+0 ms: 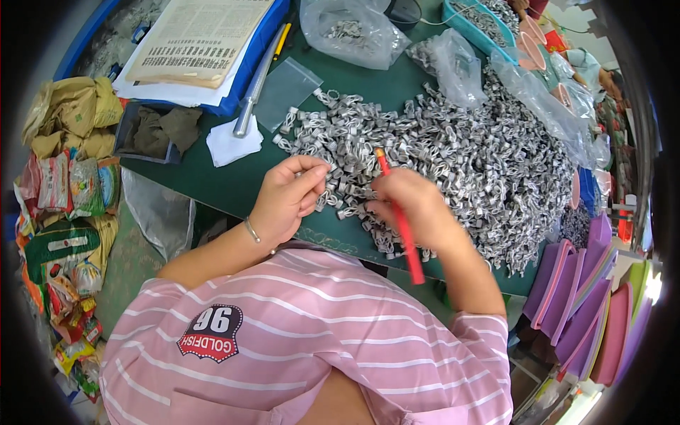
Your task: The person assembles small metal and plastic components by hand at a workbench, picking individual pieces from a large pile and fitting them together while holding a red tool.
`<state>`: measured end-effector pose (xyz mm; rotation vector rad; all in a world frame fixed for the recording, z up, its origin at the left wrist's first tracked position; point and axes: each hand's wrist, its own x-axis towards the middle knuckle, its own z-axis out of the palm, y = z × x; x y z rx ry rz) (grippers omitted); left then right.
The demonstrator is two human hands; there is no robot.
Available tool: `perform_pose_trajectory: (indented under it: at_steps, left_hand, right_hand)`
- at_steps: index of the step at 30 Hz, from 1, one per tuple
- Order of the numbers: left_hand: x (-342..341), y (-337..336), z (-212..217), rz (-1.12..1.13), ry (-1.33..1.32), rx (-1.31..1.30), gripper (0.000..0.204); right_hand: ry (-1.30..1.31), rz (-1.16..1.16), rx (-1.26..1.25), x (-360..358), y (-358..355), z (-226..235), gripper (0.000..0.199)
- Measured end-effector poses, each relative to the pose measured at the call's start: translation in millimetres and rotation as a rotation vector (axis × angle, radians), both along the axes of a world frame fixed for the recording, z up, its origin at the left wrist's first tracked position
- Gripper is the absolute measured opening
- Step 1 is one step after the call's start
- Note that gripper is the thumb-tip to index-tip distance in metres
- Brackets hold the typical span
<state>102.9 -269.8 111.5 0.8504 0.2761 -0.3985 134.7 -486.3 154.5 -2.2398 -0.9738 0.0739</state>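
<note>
A large pile of small silver-grey metal pieces with loops spreads over the green table. At the pile's left edge, my left hand is closed with thumb and index finger pinched together; whatever is between them is too small to make out. My right hand, slightly blurred, grips a slim red pen-like tool. The orange-tipped end of that tool points up over the pile, and its wider red end slants down toward my shirt. Some loose metal pieces lie between my two hands.
Beyond my left hand are white paper slips, a zip bag, a metal-barrelled tool and a blue tray with papers. Plastic bags and a turquoise basket stand behind the pile; purple bins are at right.
</note>
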Motion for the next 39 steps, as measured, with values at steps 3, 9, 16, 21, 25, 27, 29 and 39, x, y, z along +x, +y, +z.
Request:
perform_pose_trajectory:
  at_steps: [3, 9, 16, 21, 25, 27, 29, 39]
  left_hand:
    - [0.9, -6.9, 1.4, -0.038, -0.015, 0.039, 0.011]
    - [-5.2, -6.9, 1.6, -0.07, -0.027, 0.115, 0.012]
    - [-6.7, -18.7, -2.8, -0.237, -0.365, 0.331, 0.027]
    - [-5.6, -13.5, 7.5, -0.203, -0.293, 0.478, 0.014]
    - [-5.5, -14.8, 10.8, -0.064, -0.646, 0.404, 0.012]
    - [-6.0, -11.3, 11.8, -0.147, -0.695, 0.488, 0.018]
    - [-6.7, -11.6, 11.8, -0.147, -0.684, 0.46, 0.02]
    - [-5.6, -10.5, 10.2, -0.144, -0.888, 0.604, 0.021]
  right_hand:
    - [-0.293, -0.193, -0.108, -17.0, 22.9, -29.4, 0.023]
    - [-0.161, -0.215, -0.263, -15.4, 15.0, -14.6, 0.017]
    - [0.803, -0.523, 0.875, -23.3, 22.9, -1.2, 0.016]
    - [0.856, -0.374, 1.041, -32.3, 20.5, -22.7, 0.018]
    - [0.893, -0.204, 1.219, -39.1, 24.4, -41.8, 0.022]
    - [0.802, -0.18, 1.23, -40.0, 24.9, -47.1, 0.023]
    - [0.785, -0.18, 1.229, -40.8, 25.1, -44.7, 0.023]
    - [0.749, -0.168, 1.174, -42.8, 22.2, -54.9, 0.022]
